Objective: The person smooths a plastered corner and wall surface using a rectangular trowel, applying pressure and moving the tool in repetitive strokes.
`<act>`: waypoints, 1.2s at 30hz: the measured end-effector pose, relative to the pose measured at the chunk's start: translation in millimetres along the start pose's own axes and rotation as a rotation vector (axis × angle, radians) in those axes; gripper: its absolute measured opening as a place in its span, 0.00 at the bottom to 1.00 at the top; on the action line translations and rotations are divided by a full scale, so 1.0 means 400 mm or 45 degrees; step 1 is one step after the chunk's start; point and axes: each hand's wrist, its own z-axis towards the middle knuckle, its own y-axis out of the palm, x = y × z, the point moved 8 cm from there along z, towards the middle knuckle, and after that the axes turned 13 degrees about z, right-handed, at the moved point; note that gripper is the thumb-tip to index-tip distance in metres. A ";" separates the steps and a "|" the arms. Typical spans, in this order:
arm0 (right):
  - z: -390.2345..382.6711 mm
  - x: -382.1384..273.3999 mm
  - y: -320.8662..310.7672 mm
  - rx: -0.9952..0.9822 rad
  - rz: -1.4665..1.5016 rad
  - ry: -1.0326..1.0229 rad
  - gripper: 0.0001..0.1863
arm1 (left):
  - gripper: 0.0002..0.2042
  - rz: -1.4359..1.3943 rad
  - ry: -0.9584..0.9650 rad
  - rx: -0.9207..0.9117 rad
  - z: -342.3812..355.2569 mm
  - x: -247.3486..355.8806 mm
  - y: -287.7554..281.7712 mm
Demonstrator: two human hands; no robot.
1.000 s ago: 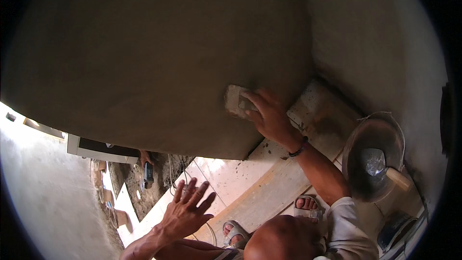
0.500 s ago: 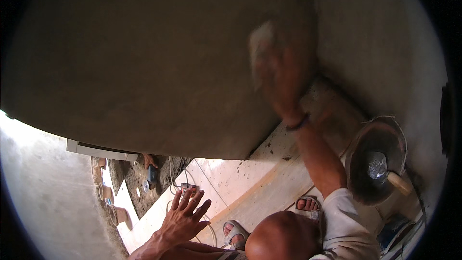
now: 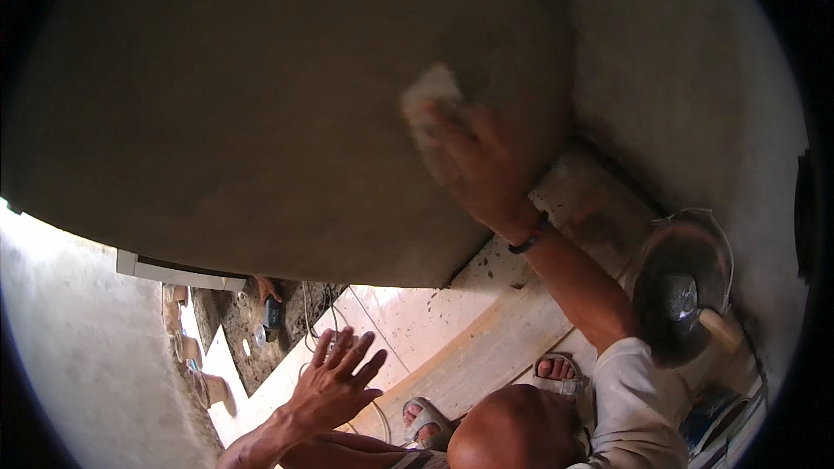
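My right hand (image 3: 482, 161) is raised to a dark grey plastered wall (image 3: 243, 122), closed around a pale sponge-like pad (image 3: 434, 91) pressed flat against the surface. Motion smears the fingers and the pad, so its exact kind is unclear. A dark band circles that wrist. My left hand (image 3: 334, 386) hovers low, left of centre, fingers spread and nothing in it. On the right stands a dark bucket (image 3: 647, 291), and in it rests a trowel (image 3: 682, 297) with a metal blade and a wooden handle.
Beyond my left hand, another person's hand (image 3: 266, 287) holds a dark power tool (image 3: 273, 314) with a disc. Cables (image 3: 311, 321) trail over pale floor tiles (image 3: 391, 313). A second wall (image 3: 686, 104) meets the plastered one at the right. My sandalled feet are below.
My right hand has swept the pad leftward and slightly down across the wall. The left hand has shifted a little left, still spread.
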 end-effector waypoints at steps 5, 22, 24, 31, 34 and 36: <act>0.130 0.143 -0.106 0.311 0.051 0.196 0.20 | 0.29 0.094 0.062 0.142 0.023 0.001 -0.081; 0.011 0.087 -0.054 0.164 -0.165 0.156 0.18 | 0.43 0.770 -0.174 0.614 0.241 -0.014 -0.428; 0.091 0.046 -0.069 0.204 -0.153 0.107 0.18 | 0.43 0.866 -0.189 0.723 0.284 -0.029 -0.472; 0.050 0.295 -0.132 0.622 0.099 0.511 0.20 | 0.41 1.027 -0.077 0.875 0.404 -0.044 -0.567; -0.037 0.179 -0.070 0.361 0.110 0.320 0.18 | 0.39 1.111 -0.140 0.866 0.403 -0.081 -0.592; -0.023 0.173 -0.072 0.372 0.132 0.324 0.18 | 0.39 1.132 -0.117 0.888 0.418 -0.093 -0.596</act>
